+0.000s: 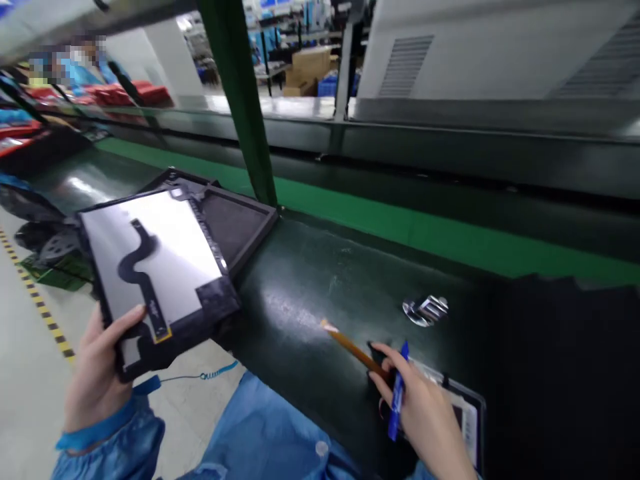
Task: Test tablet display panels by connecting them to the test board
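Observation:
My left hand [103, 373] grips the lower left edge of a flat display panel [175, 240], thumb on top. The panel has a silvery back, a dark border and a curved black ribbon cable [136, 267] across it. It is held tilted above the bench. My right hand [415, 400] is closed around a slim orange-brown stick [357, 351] with a pale tip, pointing left; whether it is a brush cannot be made out. A blue pen [397, 400] is tucked among the same fingers. Under this hand lies a dark-framed flat item [470, 413] with a white label, partly hidden.
A black tray [240, 227] sits behind the panel on the dark green bench [300, 287]. A shiny metal object [425, 311] lies right of centre, black sheet material [560, 373] at the right. A green post [240, 100] rises at the back. A coiled blue cord [220, 371] hangs below.

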The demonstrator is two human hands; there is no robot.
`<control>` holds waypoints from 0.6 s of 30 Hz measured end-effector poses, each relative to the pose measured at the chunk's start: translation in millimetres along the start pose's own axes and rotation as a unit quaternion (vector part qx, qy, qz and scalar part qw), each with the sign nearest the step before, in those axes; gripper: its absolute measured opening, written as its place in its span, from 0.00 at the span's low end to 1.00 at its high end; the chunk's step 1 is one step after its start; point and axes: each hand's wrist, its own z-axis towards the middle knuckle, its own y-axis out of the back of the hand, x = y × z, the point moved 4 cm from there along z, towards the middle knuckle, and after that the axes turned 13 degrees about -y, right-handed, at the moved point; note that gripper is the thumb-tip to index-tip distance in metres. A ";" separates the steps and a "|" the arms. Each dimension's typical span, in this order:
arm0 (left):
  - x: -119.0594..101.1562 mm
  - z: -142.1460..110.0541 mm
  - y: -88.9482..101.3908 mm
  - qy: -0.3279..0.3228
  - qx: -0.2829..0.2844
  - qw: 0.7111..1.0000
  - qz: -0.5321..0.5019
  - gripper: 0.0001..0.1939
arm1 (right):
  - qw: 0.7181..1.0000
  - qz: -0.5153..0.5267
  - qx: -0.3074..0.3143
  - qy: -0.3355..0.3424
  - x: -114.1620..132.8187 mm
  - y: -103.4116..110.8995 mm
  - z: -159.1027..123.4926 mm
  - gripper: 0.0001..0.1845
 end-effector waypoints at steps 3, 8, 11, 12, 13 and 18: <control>24.8 -24.2 -43.7 0.072 0.111 0.991 -0.035 0.34 | 0.991 0.104 0.027 -0.081 2.9 0.5 -2.9 0.17; 82.1 -66.4 -106.0 0.189 0.282 0.939 -0.051 0.40 | 0.909 0.382 0.043 -0.161 4.7 8.0 -11.2 0.13; 96.2 -85.2 -127.6 0.222 0.339 0.913 -0.053 0.41 | 0.870 0.474 0.033 -0.133 8.8 8.5 -13.3 0.11; 98.1 -88.9 -132.4 0.225 0.349 0.908 -0.051 0.41 | 0.865 0.485 0.029 -0.128 9.9 7.5 -13.3 0.11; 99.3 -91.2 -136.4 0.222 0.357 0.906 -0.047 0.42 | 0.862 0.490 0.027 -0.128 10.8 6.2 -13.1 0.12; 99.4 -86.3 -142.7 0.012 0.423 0.905 0.036 0.36 | 0.851 0.516 0.032 -0.095 17.1 1.5 -12.0 0.11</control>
